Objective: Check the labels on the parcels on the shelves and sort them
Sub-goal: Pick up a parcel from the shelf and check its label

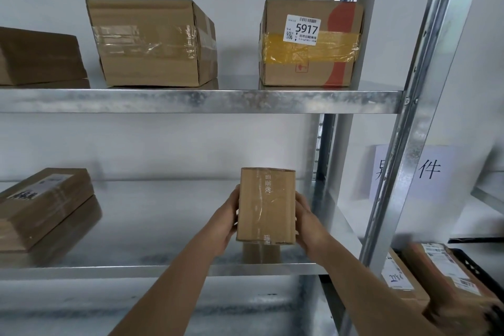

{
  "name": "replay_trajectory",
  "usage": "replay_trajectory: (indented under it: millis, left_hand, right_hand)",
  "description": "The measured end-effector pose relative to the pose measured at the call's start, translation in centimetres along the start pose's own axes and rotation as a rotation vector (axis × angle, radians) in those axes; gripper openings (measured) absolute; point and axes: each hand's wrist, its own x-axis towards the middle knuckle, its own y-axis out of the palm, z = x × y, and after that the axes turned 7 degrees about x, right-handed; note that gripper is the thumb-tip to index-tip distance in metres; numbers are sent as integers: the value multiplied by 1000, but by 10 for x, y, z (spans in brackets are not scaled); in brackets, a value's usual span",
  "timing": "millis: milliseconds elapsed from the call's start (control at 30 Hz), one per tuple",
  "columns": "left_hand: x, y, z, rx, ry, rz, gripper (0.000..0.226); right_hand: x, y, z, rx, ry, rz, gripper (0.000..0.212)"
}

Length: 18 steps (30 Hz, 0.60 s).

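Nearest the lens, two bare forearms reaching up and forward from the bottom edge, left hand (225, 222) and right hand (309, 222) clasped on opposite sides of a small upright brown cardboard parcel sealed with clear tape (266, 206) — fingers curled round its left and right faces, palms pressed flat against the card. Held at the front right of the lower galvanised metal shelf (152, 229), bottom edge just above or barely on the surface; cannot tell which, only a reflection showing beneath. No label visible on the face turned toward the camera, just faint printed characters under the tape. Farther left on the same shelf, a flat brown cardboard parcel with a white label on top (43, 206), lying tilted, well apart from the held one. Higher, on the upper galvanised metal shelf (201, 101), three more: a dark brown box cut off at the left edge (38, 57), a mid-sized brown carton banded with clear tape (152, 43), and, at the right, a brown carton with yellow tape and a white label reading 5917 (311, 43). Right of the silver steel upright post (403, 172), a white paper sign with handwritten black characters (433, 169) on the wall — partly hidden by the post — and below it two labelled brown parcels in a black crate (433, 273).
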Motion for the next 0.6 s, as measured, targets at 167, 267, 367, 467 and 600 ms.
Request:
replay_trajectory:
  millis: [167, 267, 367, 467, 600]
  left_hand:
    - [12, -14, -9, 15, -14, -43, 59]
    - [12, -14, -17, 81, -14, -20, 59]
    - [13, -17, -17, 102, -28, -16, 63]
    - [12, -20, -14, 84, -4, 10, 51]
    - [12, -20, -11, 75, 30, 68, 50]
  right_hand:
    - [2, -6, 18, -79, 9, -57, 36]
    - [4, -7, 30, -101, 26, -69, 43]
    - [5, -10, 37, -121, 34, -32, 45]
    - [4, -14, 39, -119, 40, -10, 39]
    - [2, -18, 34, -191, 44, -6, 40]
